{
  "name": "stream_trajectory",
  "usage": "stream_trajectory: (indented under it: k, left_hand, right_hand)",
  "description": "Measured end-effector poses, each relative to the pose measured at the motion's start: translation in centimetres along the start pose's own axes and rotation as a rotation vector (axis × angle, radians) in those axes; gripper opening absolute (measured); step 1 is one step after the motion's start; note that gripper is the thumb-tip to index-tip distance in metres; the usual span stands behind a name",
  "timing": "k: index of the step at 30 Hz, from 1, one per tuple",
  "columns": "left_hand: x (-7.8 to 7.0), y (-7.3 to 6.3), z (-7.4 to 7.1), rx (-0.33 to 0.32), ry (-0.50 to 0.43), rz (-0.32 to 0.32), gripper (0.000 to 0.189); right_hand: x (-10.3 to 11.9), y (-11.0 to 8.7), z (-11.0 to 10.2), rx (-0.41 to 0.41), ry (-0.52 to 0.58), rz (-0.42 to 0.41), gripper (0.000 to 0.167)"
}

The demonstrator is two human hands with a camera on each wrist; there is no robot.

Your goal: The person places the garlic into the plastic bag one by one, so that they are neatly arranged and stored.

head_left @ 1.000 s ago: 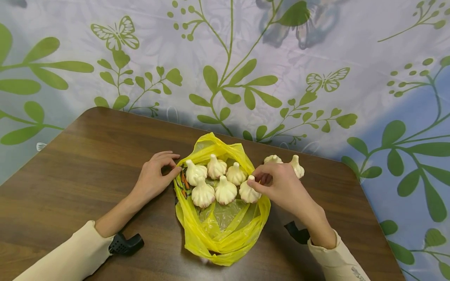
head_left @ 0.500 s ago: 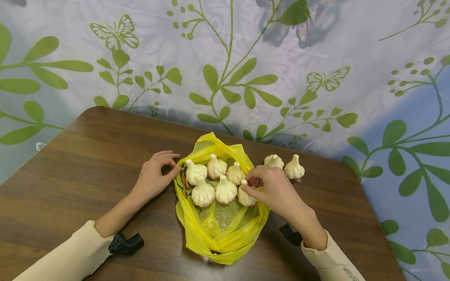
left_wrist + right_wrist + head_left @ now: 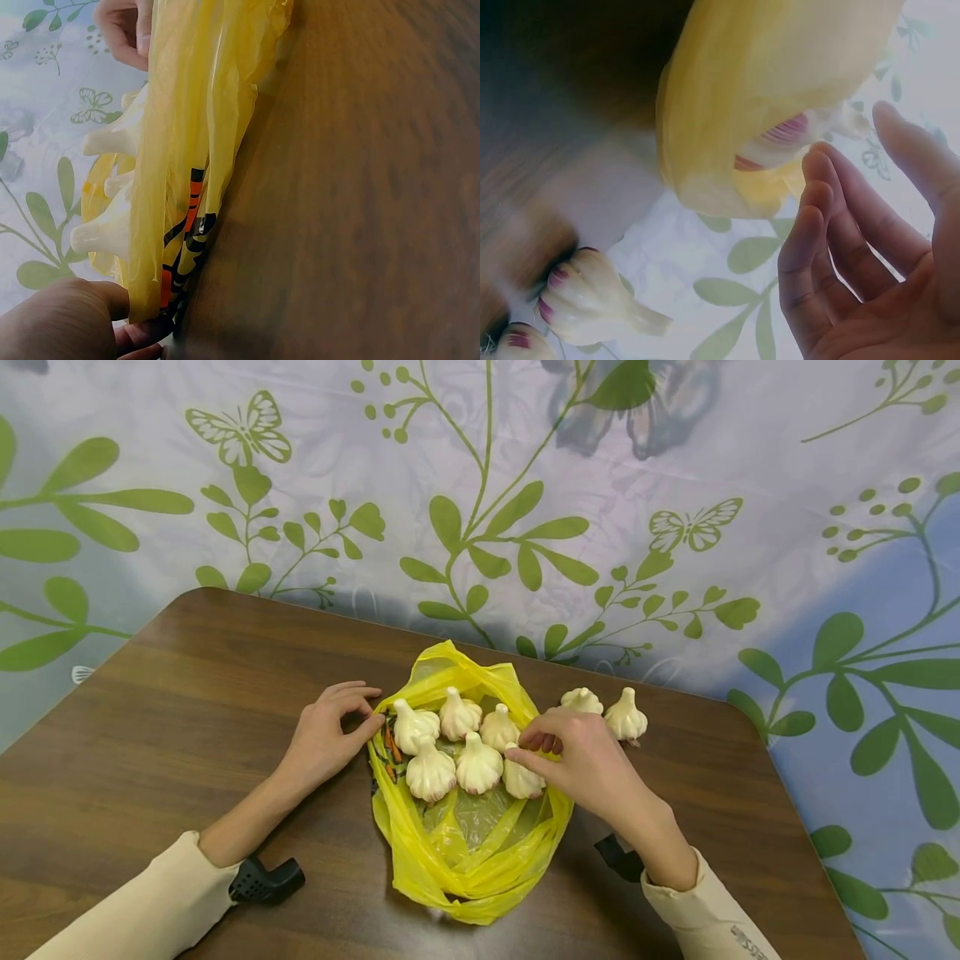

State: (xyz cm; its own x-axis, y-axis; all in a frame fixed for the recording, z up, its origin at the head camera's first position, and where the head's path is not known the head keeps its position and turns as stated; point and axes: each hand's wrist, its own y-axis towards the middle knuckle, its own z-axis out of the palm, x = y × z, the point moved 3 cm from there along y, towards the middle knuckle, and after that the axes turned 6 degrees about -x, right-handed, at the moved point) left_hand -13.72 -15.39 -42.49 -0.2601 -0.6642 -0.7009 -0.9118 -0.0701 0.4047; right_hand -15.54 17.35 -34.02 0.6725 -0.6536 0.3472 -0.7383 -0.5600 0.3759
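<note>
An open yellow plastic bag point(image 3: 480, 881) lies on the table with several garlic bulbs point(image 3: 478, 767) inside, stems up. My left hand point(image 3: 326, 731) pinches the bag's left rim between thumb and fingers, as the left wrist view confirms at the hand point(image 3: 67, 319). Over the bag's right rim is my right hand point(image 3: 592, 760), close to the rightmost bulb point(image 3: 522, 782), whose stem it partly hides. From the right wrist, the thumb point(image 3: 911, 154) stands apart from the relaxed fingers, with nothing between them.
Two more garlic bulbs, one at the back point(image 3: 581, 700) and one farther right point(image 3: 626, 716), stand on the brown table point(image 3: 187, 710) beyond my right hand. A patterned cloth backdrop point(image 3: 420, 460) hangs behind the table's far edge.
My right hand has moved a garlic bulb slightly left and down among the others in the bag, then let go of it. The left hand stays on the rim.
</note>
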Motion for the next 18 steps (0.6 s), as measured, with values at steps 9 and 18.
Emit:
stream_trajectory:
  k: [9, 18]
  left_hand:
    - [0.1, 0.0, 0.0, 0.001, -0.002, 0.010, 0.018]
    - [0.0, -0.1, 0.0, 0.004, 0.003, 0.008, 0.017]
  right_hand:
    - [-0.8, 0.1, -0.9, -0.066, 0.027, 0.039, 0.010]
    - [-3.9, 0.1, -3.3, -0.213, -0.025, 0.097, 0.006]
